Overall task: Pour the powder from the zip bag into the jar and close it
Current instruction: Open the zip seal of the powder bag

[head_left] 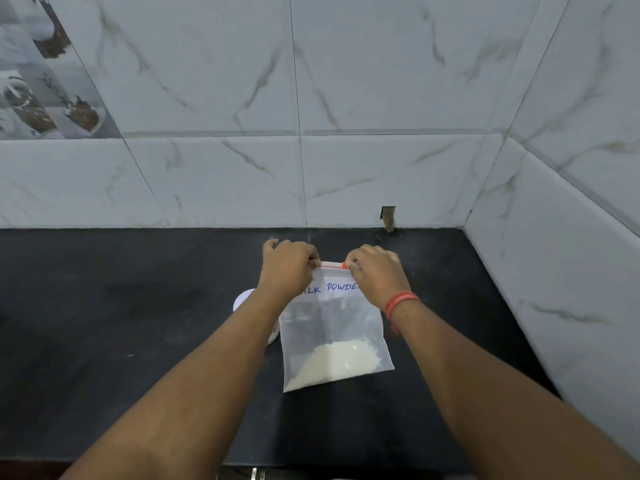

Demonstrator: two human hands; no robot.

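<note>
— Hands first: what are they doing?

— Both hands are up at the bag's top edge. Left hand [289,263] pinches the left end of the zip strip; right hand [375,270] pinches the right end, by the orange slider [344,265].

— And the zip bag itself?

— The zip bag [334,327] hangs upright between them over the dark surface [138,306], its bottom low, near or on that surface. The powder [337,363] sits in a pale heap in the bottom corners. The jar [244,301] stands just left, mostly hidden behind the left forearm; only a white rim or lid shows.

— How will the bag handle?

— Light and limp, I'd judge: thin film, slippery, prone to folding. Holding the stiffer zip strip, as now, looks wisest; later a bottom corner for tipping.

— Any writing?

— A white label [341,289] in blue handwriting reads "ILK POWDE", probably "milk powder"; its ends are covered.
</note>
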